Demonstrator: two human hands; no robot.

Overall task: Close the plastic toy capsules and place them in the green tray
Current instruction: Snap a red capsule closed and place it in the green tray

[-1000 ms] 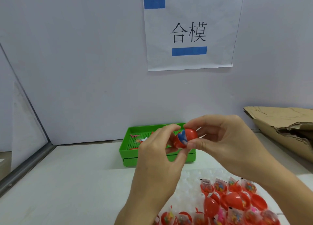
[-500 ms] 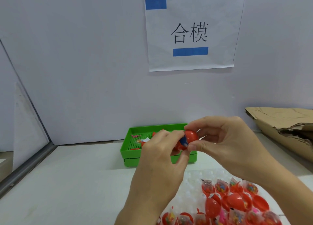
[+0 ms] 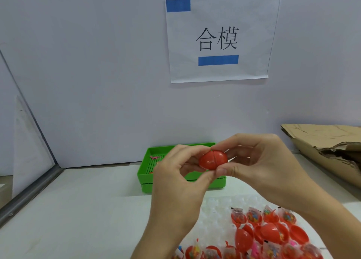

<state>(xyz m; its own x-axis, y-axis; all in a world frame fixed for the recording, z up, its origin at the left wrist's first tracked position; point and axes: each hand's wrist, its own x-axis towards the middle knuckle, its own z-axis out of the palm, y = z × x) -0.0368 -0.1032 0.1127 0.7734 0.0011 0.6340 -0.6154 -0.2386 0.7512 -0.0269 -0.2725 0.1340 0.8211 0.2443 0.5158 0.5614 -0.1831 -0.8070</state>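
1. Head view: a red capsule (image 3: 213, 159) is pinched between both hands, held up in front of the green tray (image 3: 145, 172); a thin seam runs across its middle.
2. The left hand (image 3: 175, 184) is curled round the capsule's left half, thumb beneath and fingers above; the right hand (image 3: 259, 167) is curled round the right half, its thumb pressed at the near edge.
3. Whether the halves are fully snapped cannot be told; the seam looks nearly shut.
4. Risk, as judged: if the halves are pressed off-axis, the rims may fail to seat and the capsule may spring apart when dropped into the tray.
5. Risk, as judged: the shell is smooth, glossy and rounded, so it may slip from the fingertips and roll.
6. The tray is rigid plastic with a perforated floor and low walls; small bits lie in it.
7. Open capsules (image 3: 273, 233), holding bagged toys, are kept in a bumpy white holder (image 3: 216, 215) at near right.
8. Crumpled cardboard (image 3: 322, 141) lies at far right.
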